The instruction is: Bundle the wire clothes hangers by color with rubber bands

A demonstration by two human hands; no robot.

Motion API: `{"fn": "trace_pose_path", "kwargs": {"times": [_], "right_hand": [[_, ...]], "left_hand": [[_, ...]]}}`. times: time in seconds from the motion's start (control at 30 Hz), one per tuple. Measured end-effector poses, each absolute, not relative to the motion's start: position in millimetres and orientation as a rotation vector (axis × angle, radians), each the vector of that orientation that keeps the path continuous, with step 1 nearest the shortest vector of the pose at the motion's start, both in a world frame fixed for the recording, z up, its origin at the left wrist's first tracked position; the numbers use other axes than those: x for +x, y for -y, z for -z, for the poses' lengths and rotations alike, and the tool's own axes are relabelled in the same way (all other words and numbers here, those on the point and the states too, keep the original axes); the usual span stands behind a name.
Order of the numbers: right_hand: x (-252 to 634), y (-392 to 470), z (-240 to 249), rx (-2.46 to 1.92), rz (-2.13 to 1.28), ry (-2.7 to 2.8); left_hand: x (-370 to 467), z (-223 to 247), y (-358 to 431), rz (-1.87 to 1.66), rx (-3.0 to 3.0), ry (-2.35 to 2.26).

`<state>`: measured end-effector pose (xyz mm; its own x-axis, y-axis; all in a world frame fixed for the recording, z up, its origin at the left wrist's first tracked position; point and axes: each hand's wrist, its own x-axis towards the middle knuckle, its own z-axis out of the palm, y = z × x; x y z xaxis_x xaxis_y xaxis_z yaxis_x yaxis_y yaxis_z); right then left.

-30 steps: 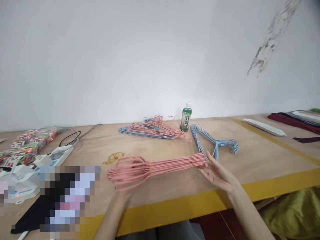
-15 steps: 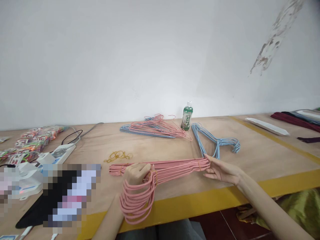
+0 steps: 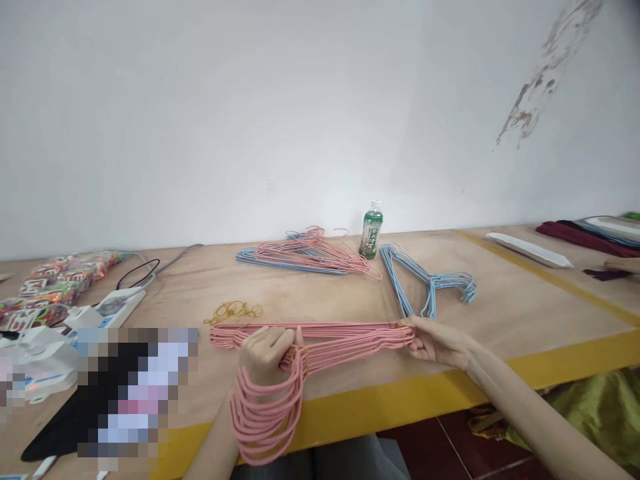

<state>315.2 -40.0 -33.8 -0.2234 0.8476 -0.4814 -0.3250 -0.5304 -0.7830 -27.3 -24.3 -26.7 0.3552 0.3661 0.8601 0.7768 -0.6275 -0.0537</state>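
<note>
A bundle of pink wire hangers [image 3: 340, 339] lies across the near part of the wooden table [image 3: 525, 300]. My left hand [image 3: 265, 353] is closed around the bundle at the necks, with the pink hooks hanging down over the table's yellow front edge. My right hand [image 3: 437, 341] grips the bundle's right end, where a rubber band wraps it. A few loose yellow rubber bands [image 3: 233, 311] lie just behind the bundle on the left.
A stack of blue hangers [image 3: 425, 283] lies behind my right hand. A mixed pink and blue hanger pile [image 3: 305, 257] and a green-labelled bottle [image 3: 371, 233] stand near the wall. A white power strip [image 3: 107, 308], cables and coloured packets [image 3: 55, 283] sit left; dark cloth [image 3: 585, 239] far right.
The pink bundle came down from the air onto the table. My left hand rose to grip its necks, and the hooks swung down over the front edge. My right hand closed on the right end.
</note>
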Motion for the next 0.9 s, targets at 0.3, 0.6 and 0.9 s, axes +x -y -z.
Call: {"fn": "trace_pose_path", "kwargs": {"times": [0.3, 0.6, 0.9], "right_hand": [[297.0, 36.6, 34.5, -1.162, -1.74, 0.511], [276.6, 34.8, 33.4, -1.23, -1.658, 0.391], [248.2, 39.5, 33.3, -1.194, -1.567, 0.375]], "left_hand": [[-37.0, 24.9, 22.5, 1.112, -2.24, 0.896], [-28.3, 27.0, 28.9, 1.144, -2.146, 1.066], [-27.7, 38.1, 27.9, 1.2, -2.153, 1.028]]}}
